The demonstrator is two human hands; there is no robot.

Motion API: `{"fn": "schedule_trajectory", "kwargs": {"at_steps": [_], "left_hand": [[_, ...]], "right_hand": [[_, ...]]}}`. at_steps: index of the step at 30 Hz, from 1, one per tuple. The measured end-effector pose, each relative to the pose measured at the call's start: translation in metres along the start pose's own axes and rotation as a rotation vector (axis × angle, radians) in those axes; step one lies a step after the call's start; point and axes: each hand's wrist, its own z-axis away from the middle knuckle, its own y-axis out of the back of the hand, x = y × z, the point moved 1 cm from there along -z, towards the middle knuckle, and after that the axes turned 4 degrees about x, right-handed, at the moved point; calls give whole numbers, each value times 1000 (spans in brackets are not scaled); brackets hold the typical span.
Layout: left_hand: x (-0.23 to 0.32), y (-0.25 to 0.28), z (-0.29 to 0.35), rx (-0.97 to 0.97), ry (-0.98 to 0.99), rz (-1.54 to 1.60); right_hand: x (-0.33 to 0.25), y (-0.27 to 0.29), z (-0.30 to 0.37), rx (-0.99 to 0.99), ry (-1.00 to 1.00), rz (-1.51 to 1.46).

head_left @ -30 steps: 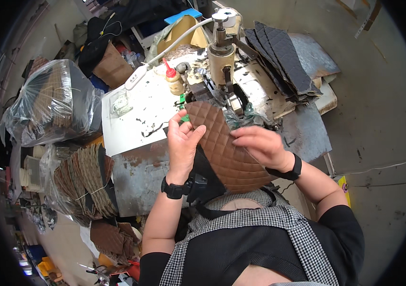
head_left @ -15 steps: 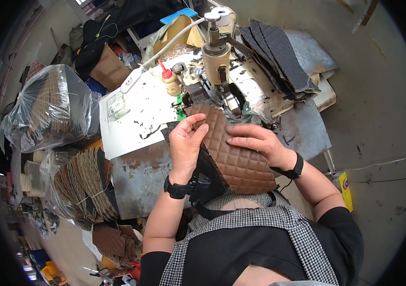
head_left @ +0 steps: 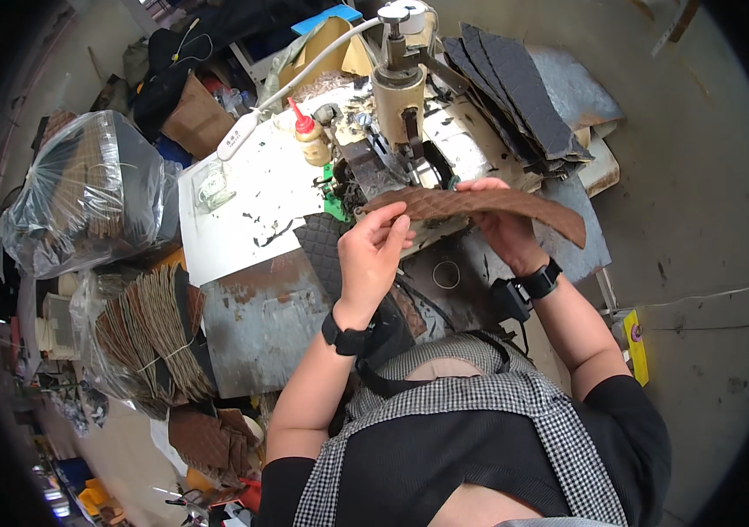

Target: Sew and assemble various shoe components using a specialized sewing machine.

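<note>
A brown quilted leather panel (head_left: 480,201) is held up in front of the sewing-type machine (head_left: 399,97), turned nearly edge-on and bowed. My left hand (head_left: 375,252) pinches its left end between thumb and fingers. Under the middle of the panel, my right hand (head_left: 508,230) grips it, fingers at the far edge; its thumb is partly hidden. The panel's left end covers some of the machine's lower working part. Beside my left hand a black quilted piece (head_left: 320,250) lies on the metal tabletop (head_left: 260,316).
A red-capped bottle (head_left: 310,140) stands on a white board (head_left: 242,206) strewn with dark scraps. Black quilted panels (head_left: 515,97) are stacked at the back right. To the left sit a plastic-wrapped bundle (head_left: 97,193) and a tied stack of brown pieces (head_left: 148,329).
The brown panel has tipped up from showing its broad quilted face to nearly edge-on, and now reaches further right. My right hand has moved from its top to beneath it.
</note>
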Motion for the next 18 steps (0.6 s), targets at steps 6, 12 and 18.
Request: {"fn": "schedule_trajectory", "kwargs": {"at_steps": [6, 12, 18], "left_hand": [[-19, -22, 2, -107, 30, 92], [-12, -8, -1, -108, 17, -25], [-9, 43, -10, 121, 1, -109]], "right_hand": [[-52, -11, 19, 61, 38, 180], [-72, -36, 39, -22, 198, 572], [-165, -41, -3, 279, 441, 887]]}}
